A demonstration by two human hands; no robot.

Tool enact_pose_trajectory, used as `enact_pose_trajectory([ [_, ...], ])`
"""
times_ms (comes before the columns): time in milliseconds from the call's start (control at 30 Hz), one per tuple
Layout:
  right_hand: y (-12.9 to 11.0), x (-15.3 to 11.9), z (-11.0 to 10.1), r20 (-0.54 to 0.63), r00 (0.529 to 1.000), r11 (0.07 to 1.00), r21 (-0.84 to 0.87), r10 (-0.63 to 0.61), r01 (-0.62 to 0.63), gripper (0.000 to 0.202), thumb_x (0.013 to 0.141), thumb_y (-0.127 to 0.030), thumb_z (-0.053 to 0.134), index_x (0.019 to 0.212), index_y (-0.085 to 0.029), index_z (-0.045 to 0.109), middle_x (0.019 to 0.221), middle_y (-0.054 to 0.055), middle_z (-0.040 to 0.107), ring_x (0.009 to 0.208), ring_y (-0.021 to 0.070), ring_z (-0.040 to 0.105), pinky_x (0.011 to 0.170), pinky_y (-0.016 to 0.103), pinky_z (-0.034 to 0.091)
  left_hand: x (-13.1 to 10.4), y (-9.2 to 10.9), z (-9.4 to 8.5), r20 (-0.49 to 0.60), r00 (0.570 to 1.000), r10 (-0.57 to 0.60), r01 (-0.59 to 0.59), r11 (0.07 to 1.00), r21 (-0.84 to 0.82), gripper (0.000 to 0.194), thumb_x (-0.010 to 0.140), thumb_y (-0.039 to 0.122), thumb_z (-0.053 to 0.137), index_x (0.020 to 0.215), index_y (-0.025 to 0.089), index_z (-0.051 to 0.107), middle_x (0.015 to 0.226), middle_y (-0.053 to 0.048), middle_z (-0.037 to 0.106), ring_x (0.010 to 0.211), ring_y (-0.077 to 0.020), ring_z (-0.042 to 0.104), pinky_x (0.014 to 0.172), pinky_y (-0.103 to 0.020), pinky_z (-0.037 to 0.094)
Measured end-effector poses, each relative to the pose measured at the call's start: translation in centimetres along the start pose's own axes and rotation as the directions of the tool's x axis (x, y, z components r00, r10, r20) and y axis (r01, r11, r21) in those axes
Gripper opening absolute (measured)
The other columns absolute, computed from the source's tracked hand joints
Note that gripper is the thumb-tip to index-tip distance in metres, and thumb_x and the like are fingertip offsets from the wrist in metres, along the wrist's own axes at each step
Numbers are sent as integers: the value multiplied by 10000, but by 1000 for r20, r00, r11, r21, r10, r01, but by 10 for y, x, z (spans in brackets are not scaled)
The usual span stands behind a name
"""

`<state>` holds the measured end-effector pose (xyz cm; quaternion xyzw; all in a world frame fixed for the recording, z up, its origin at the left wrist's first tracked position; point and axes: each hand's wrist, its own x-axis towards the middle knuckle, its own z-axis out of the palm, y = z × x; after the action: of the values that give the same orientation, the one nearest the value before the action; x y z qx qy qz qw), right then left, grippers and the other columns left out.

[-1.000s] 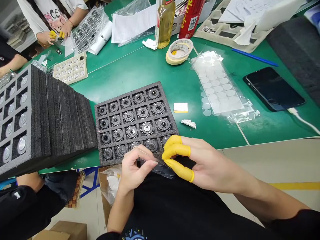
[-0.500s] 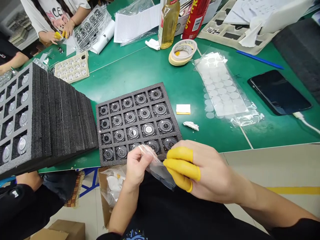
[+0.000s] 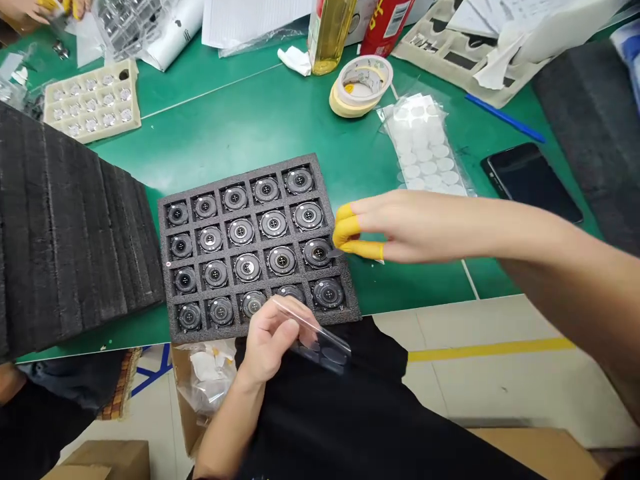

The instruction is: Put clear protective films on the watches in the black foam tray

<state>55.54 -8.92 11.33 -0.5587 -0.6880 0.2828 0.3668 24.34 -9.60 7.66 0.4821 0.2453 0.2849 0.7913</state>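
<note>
My left hand (image 3: 265, 343) is closed on a clear plastic film sheet (image 3: 327, 348) with round shapes on it, held over the near edge of the black foam tray (image 3: 351, 297). My right hand (image 3: 385, 230), with yellow finger cots, pinches a small clear round film (image 3: 335, 253) at its fingertips. That film is over the right side of a round black part (image 3: 316, 253) in the tray's rightmost column. Whether the two touch, I cannot tell. Similar round parts sit in the tray's other compartments; my left hand partly covers one in the near row.
A tall stack of black foam trays (image 3: 75, 227) stands on the left. Tape rolls (image 3: 360, 87), a sheet of round clear stickers (image 3: 425, 147), a phone (image 3: 533, 180) and a blue stick (image 3: 505, 118) lie beyond my right arm. Another person's hand (image 3: 23, 17) shows at the far left.
My right hand has moved away from the film sheet, up to the tray's right side, with a small round film. My left hand still holds the sheet. The view has shifted.
</note>
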Motion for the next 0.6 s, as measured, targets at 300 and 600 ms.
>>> enact_pose_trajectory([
  [300,61,39,3,434,901,998,-60,20,7,374,906,-412,898,670,-212,689,714,-49,684,565,67,454,541,275,267,0,-16,-3,126,990,61,-70,995,74,242,1084,433,711,1185,215,736,989,-87,774,746,-153,704,655,-247,587],
  [600,10,62,-12,753,608,961,-268,252,-67,265,1049,-336,634,843,-187,709,777,6,679,694,150,532,668,332,332,-1,-22,-5,227,958,177,-225,952,207,282,1084,444,714,1209,192,738,964,-83,795,815,-180,725,728,-286,588],
])
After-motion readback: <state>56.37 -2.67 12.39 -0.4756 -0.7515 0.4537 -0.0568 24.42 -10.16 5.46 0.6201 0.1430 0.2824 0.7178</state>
